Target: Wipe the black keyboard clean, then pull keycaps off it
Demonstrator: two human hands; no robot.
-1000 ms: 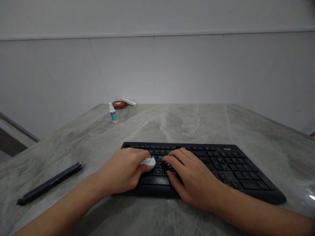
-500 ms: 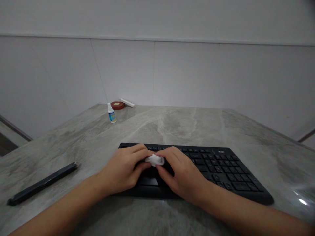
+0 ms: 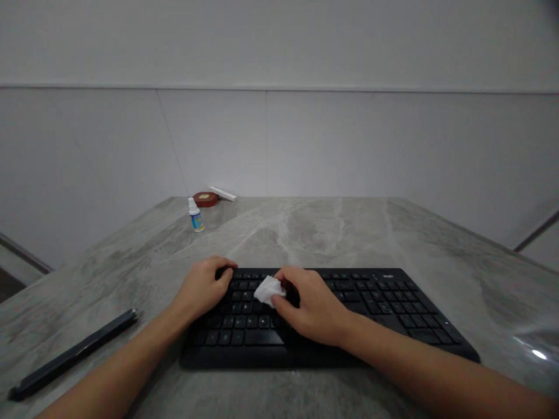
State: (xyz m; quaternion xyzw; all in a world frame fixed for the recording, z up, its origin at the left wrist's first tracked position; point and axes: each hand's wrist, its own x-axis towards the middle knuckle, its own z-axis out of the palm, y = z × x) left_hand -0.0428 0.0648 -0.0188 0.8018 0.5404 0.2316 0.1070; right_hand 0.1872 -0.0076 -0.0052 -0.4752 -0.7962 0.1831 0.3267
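Note:
A black keyboard [image 3: 262,356] lies flat on the marbled grey table. My right hand [image 3: 314,308] pinches a crumpled white tissue [image 3: 269,291] between thumb and fingers, over the keys left of the middle. Its lower fingers are tucked under and hidden. At the keyboard's far left corner, my left hand [image 3: 201,289] grips the edge, thumb on the near side and fingertips towards the back. Part of that grip is out of sight behind the hand.
To the left lies a long, thin black object [image 3: 74,354], its kind unclear. Further back stand a small white spray bottle [image 3: 196,216] with a blue label, a reddish-brown case [image 3: 205,199] and a flat white strip [image 3: 223,193]. A pale wall [image 3: 305,145] closes off the far side.
My left hand has let go of the tissue and moved left to the keyboard's corner. The tissue stays in my right hand, now showing more of its folds. The view has tilted up slightly.

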